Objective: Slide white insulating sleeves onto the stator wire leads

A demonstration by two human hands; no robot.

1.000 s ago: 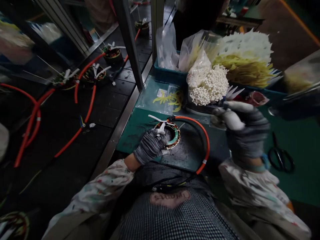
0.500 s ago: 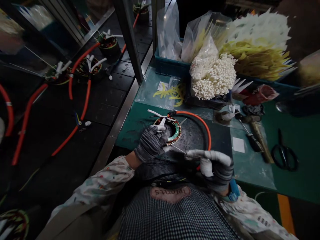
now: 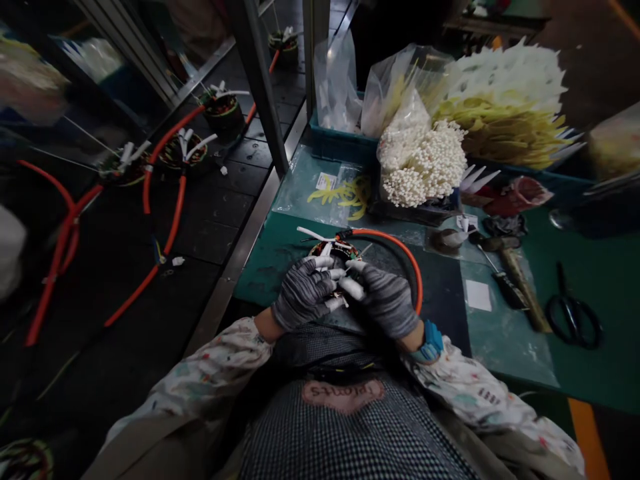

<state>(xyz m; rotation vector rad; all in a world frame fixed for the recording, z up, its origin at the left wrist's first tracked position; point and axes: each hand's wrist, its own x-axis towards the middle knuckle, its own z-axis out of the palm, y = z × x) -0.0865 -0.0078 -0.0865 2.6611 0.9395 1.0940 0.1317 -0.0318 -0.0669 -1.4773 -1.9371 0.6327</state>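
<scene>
A ring-shaped motor stator (image 3: 353, 253) with copper windings lies on the dark work mat, its near side largely covered by my fingers. My left hand (image 3: 305, 292), in a striped grey glove with white-wrapped fingertips, is closed on the left and near part of the ring. Close against it, over the ring's near right side, my right hand (image 3: 389, 299) is closed in a pinch. A thin pale cord shows at its fingertips, mostly hidden. White sleeved leads (image 3: 316, 233) and an orange cable (image 3: 411, 259) run from the back of the stator, the cable curving round to the right.
Right of the mat lie black scissors (image 3: 574, 313), a hammer (image 3: 523, 287) and a screwdriver (image 3: 505, 283). Behind stand a bundle of white tubes (image 3: 423, 163) and yellow strips (image 3: 515, 133). Several wired stators (image 3: 223, 113) sit beyond the metal frame (image 3: 257, 80) at left.
My right hand has moved left and away from me to the stator, beside my left hand. The cord stretched between them before is no longer drawn out. My left hand stays on the ring.
</scene>
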